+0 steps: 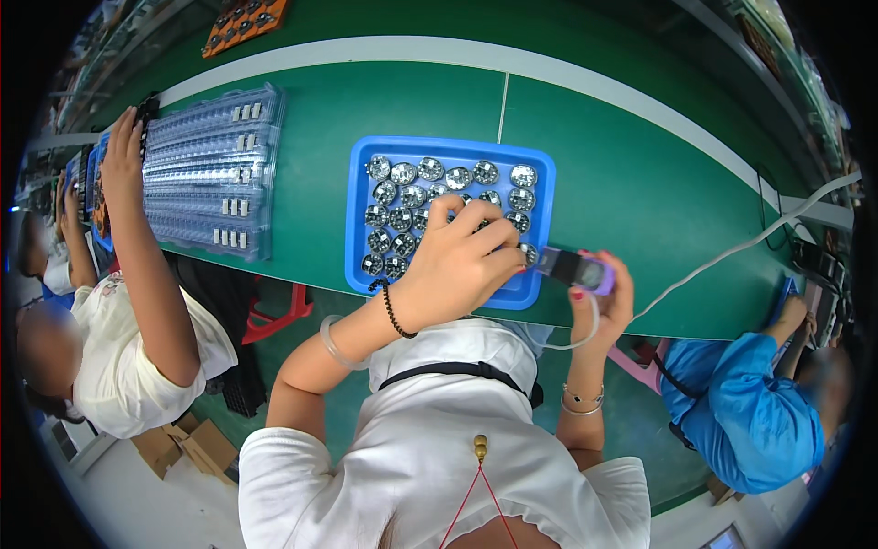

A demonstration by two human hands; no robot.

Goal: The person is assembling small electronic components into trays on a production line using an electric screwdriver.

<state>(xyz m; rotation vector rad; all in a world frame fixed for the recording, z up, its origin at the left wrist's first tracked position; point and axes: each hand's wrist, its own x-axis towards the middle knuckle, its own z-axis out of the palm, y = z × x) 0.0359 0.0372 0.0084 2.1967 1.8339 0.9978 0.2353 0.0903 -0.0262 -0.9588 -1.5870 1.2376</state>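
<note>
My left hand (471, 254) reaches over a blue plastic tray (358, 210), its fingers curled together at the tray's right side. Its fingertips touch a small round silver-and-black electronic part (528, 253). Several more round electronic parts (403, 173) lie in rows in the tray; my hand hides some of them. Just off the tray's right edge, my right hand (613, 297) is closed around a small purple-and-black device (583, 272). The device's dark end points at the part by my left fingertips. A pale cable (596, 320) loops by my right hand.
Clear plastic blister trays (206, 174) with small metal pieces stand on the green table (631, 192) to the left. An orange tray of parts (245, 23) lies beyond the far white strip. Co-workers sit on both sides; a grey cable (713, 261) crosses at right.
</note>
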